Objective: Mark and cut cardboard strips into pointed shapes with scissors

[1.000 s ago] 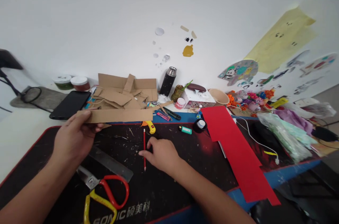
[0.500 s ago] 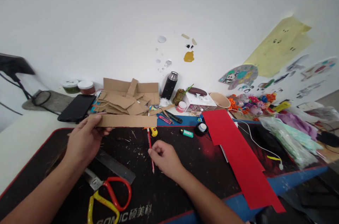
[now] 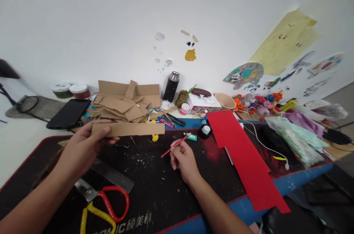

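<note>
Black mat (image 3: 155,189) beneath red pencil (image 3: 181,140), white wall (image 3: 110,16)

The left hand (image 3: 83,147) and right hand (image 3: 186,158) are bare, with slim fingers; the left forearm (image 3: 44,191) and right forearm (image 3: 215,202) are uncovered too, slender and smooth in outline, narrowing toward the wrists; the fingernails are too small to make out clearly.

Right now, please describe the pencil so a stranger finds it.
Over the dark mat, find the right hand, left of the big red sheet. It holds the pencil: slim and red, unlike the flat cardboard strip in the left hand.
</note>
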The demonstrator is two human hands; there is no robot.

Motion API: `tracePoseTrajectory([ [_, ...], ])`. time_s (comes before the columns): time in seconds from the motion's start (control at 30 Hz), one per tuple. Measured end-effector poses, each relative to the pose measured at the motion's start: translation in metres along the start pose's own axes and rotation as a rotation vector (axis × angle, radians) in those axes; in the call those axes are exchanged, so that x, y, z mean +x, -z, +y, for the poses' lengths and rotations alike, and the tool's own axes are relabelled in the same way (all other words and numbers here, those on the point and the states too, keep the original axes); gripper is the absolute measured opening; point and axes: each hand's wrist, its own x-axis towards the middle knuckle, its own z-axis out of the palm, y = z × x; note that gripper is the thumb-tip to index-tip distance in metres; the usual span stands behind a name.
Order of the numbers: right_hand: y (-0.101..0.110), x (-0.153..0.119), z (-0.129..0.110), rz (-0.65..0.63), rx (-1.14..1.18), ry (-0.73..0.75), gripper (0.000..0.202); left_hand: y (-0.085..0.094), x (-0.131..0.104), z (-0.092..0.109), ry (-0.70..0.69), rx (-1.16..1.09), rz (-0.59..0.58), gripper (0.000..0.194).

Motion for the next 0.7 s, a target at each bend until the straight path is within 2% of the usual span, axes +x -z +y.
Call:
tracePoseTrajectory([
  [0.1, 0.006, 0.006, -0.004, 0.049, 0.074, 0.017, 0.036, -0.004, -0.012, 0.003, 0.124, 0.146, -0.067, 0.073],
  [0.2, 0.013, 0.013, -0.006, 0.089, 0.114, 0.022, 0.036, -0.011, -0.029, 0.002, 0.207, 0.261, -0.108, 0.074],
  [0.4, 0.023, 0.020, -0.006, 0.107, 0.153, 0.042, 0.036, -0.026, -0.060, -0.013, 0.307, 0.305, -0.201, 0.070],
  [0.47, 0.027, 0.021, -0.007, 0.113, 0.160, 0.060, 0.034, -0.024, -0.069, -0.024, 0.338, 0.365, -0.306, 0.070],
  [0.53, 0.030, 0.022, -0.006, 0.105, 0.154, 0.063, 0.033, -0.019, -0.079, -0.039, 0.366, 0.460, -0.472, 0.068],
  [0.6, 0.032, 0.022, -0.006, 0.083, 0.138, 0.054, 0.033, -0.018, -0.091, -0.055, 0.358, 0.569, -0.582, 0.058],
  [0.67, 0.032, 0.023, -0.005, 0.060, 0.115, 0.046, 0.032, -0.024, -0.105, -0.068, 0.421, 0.599, -0.686, 0.056],
  [0.7, 0.031, 0.023, -0.005, 0.051, 0.100, 0.043, 0.032, -0.029, -0.110, -0.074, 0.439, 0.594, -0.703, 0.057],
])
